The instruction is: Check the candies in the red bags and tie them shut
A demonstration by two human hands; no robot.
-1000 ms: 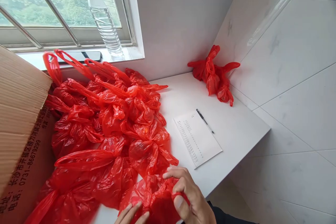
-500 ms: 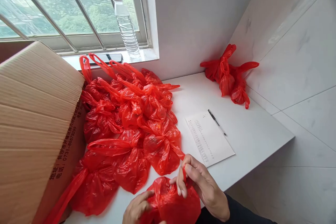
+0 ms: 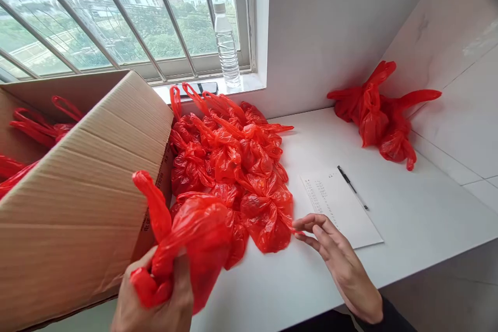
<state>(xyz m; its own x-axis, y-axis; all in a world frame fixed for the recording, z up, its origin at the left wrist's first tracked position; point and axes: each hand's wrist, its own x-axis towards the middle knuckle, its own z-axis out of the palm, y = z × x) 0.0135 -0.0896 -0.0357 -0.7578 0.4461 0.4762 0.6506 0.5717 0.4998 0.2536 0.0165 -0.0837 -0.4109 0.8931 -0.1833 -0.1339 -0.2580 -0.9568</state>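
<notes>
My left hand (image 3: 155,295) is closed around the twisted neck of a red plastic bag (image 3: 206,249), lifted in front of the cardboard box. The bag's filled part hangs to the right of my fist, and a knotted handle sticks up on the left; what is inside cannot be made out. Over the table, my right hand (image 3: 330,249) has its fingers apart and holds nothing. Its fingertips are beside the loose end of another tied red bag (image 3: 268,212); whether they touch it is unclear. Several more tied red bags (image 3: 225,161) lie heaped behind.
An open cardboard box (image 3: 97,187) with red bags (image 3: 46,129) inside stands left. On the table (image 3: 264,290) lie a written sheet (image 3: 342,207) and a pen (image 3: 352,187). More red bags (image 3: 373,114) sit by the wall. A water bottle (image 3: 227,52) stands on the windowsill.
My left hand has raised a red bag from the table's front edge and moved left with it. My right hand has let go of that bag and opened. The view has turned left.
</notes>
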